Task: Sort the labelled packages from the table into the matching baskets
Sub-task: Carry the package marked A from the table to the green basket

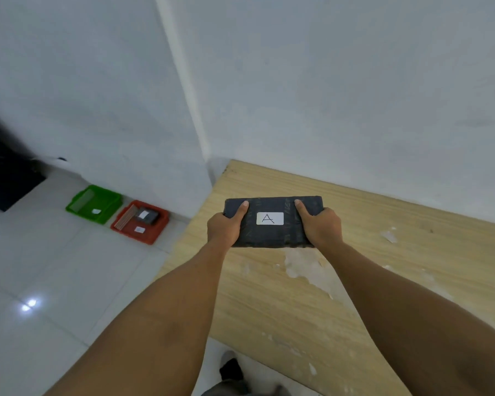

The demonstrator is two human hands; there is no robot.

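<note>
White walls meet in a corner above a pale tiled floor (pixel 69 281) and a light wooden worktop (pixel 412 252) with patches of worn finish.

Far to the left of your hands and well below them, two baskets sit on the floor against the wall. The green basket (pixel 110 214) is the farther one and holds no package that can be seen, only a small white tag whose letter is too small to read. Just beside it, nearer to your hands, the red basket (pixel 159 234) already holds one dark package (pixel 148 217) and carries its own white tag, also unreadable from here.

Your left hand (pixel 223 228) is closed on the left end of the dark wrapped package (pixel 272 234), thumb on top. A white label (pixel 270 218) marked "A" sits between your two thumbs, facing up. Your right hand (pixel 322 227) is closed on the right end in the same way. The package is level, seemingly lifted a little above the worktop near its left edge.

To do this step well, keep both grips firm and the label upward as you turn left toward the floor. Read each basket's tag up close before committing, since neither can be matched to "A" from this distance. Bend and lower the package in rather than dropping it.
</note>
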